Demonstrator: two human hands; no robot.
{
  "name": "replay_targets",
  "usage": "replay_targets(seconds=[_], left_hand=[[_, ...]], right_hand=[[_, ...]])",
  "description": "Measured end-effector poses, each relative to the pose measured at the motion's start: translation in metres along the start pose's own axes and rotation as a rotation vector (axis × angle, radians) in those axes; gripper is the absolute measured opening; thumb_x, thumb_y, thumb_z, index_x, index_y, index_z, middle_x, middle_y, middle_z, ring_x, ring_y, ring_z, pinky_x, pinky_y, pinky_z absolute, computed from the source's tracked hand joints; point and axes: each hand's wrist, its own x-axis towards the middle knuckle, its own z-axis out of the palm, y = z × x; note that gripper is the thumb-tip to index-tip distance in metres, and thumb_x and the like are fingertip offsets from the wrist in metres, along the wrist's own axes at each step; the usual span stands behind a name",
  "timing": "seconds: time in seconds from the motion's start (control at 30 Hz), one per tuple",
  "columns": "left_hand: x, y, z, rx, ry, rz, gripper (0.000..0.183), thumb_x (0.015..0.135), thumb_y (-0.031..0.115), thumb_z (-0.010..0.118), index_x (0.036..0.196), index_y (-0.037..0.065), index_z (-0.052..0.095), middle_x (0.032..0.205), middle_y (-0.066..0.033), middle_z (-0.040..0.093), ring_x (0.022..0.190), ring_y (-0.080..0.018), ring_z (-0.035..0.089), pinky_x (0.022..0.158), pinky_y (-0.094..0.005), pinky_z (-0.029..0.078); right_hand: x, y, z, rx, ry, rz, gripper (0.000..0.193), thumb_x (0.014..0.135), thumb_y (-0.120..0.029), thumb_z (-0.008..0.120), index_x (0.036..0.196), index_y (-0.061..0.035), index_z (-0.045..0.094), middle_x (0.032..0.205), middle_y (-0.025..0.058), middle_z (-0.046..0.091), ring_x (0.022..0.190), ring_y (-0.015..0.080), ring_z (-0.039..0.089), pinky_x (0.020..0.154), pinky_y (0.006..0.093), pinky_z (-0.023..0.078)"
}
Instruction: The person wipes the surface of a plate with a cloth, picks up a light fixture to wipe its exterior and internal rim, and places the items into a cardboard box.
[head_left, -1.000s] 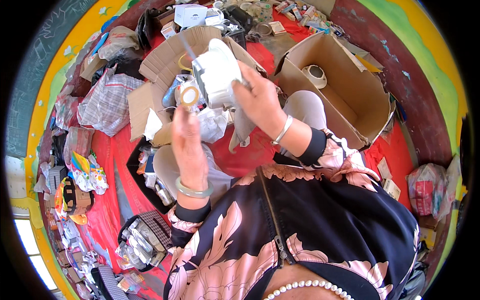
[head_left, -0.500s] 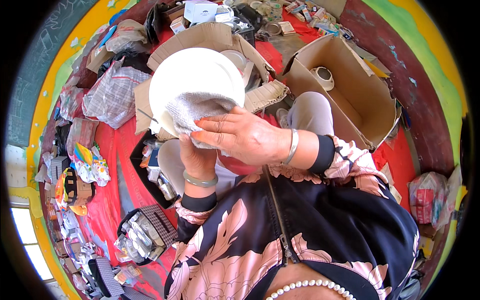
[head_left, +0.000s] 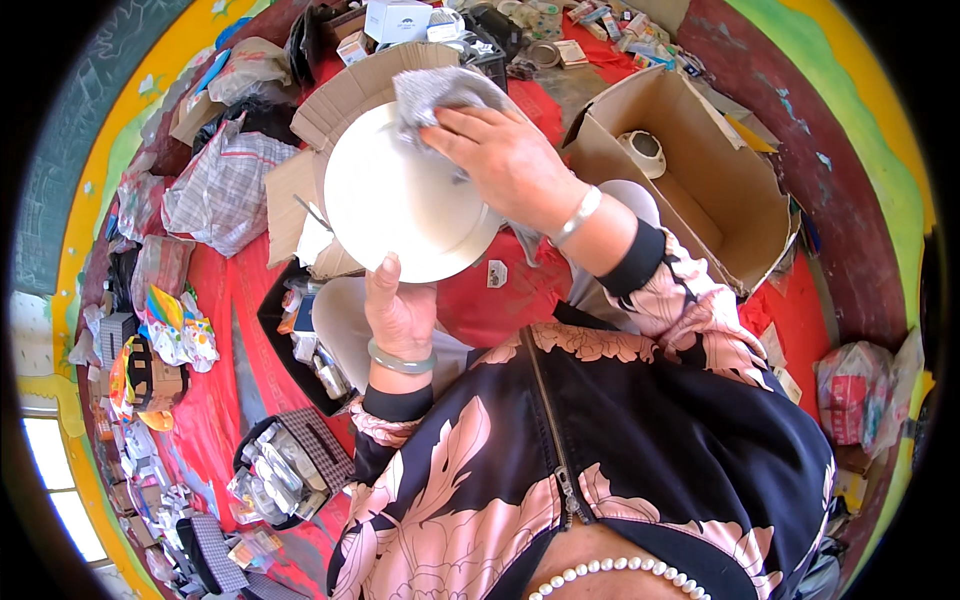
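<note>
A white round plate [head_left: 390,200] is held up in front of me, over an opened cardboard box [head_left: 350,90]. My left hand [head_left: 400,310] grips its near rim, thumb on the upper face and the other fingers hidden underneath. A grey cloth [head_left: 440,95] lies bunched against the plate's far right edge. My right hand [head_left: 505,160] presses that cloth onto the rim, fingers curled over it. Part of the cloth hangs down beside the plate on the right.
At the right stands a tall cardboard box [head_left: 700,190] with a white round piece [head_left: 642,153] inside. A checked bag [head_left: 228,190] sits at the left. Nearer, a black basket [head_left: 290,470] holds small packages. Red sheeting [head_left: 220,350] covers the floor.
My right hand has moved the cloth from the plate's near side to its far right edge. The plate has tilted and come slightly nearer, showing more of its face.
</note>
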Motion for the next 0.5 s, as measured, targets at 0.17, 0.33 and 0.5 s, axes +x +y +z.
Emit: replay_targets(seconds=[0.17, 0.33, 0.5], left_hand=[[0.003, 0.003, -0.001, -0.055, -0.017, -0.001, 0.080, 0.072, 0.035, 0.075, 0.134, 0.003, 0.035, 0.128, -0.0088, 0.047, 0.121, -0.0263, 0.044, 0.103, -0.0426, 0.035], [0.004, -0.003, -0.014, 0.013, -0.180, -0.046, 0.084, 0.072, 0.041, 0.075, 0.137, 0.007, 0.035, 0.135, -0.0062, 0.043, 0.124, -0.0242, 0.042, 0.104, -0.0425, 0.034], [-0.004, -0.004, 0.005, 0.066, -0.139, -0.012, 0.086, 0.069, 0.036, 0.079, 0.135, 0.002, 0.035, 0.131, -0.0078, 0.045, 0.121, -0.0240, 0.043, 0.102, -0.0400, 0.035]], right_hand=[[-0.034, -0.039, -0.017, 0.092, -0.192, 0.009, 0.040, 0.074, -0.006, 0.056, 0.113, -0.0053, 0.061, 0.117, 0.0139, 0.058, 0.106, 0.0291, 0.056, 0.090, 0.0385, 0.044], [-0.024, -0.056, -0.007, 0.351, -0.070, -0.103, 0.040, 0.072, -0.007, 0.056, 0.112, -0.0059, 0.061, 0.120, 0.0147, 0.056, 0.106, 0.0293, 0.055, 0.090, 0.0381, 0.045], [0.004, -0.024, 0.002, 0.232, 0.295, -0.060, 0.043, 0.070, -0.003, 0.059, 0.113, -0.0065, 0.061, 0.115, 0.0145, 0.058, 0.105, 0.0305, 0.056, 0.089, 0.0404, 0.046]])
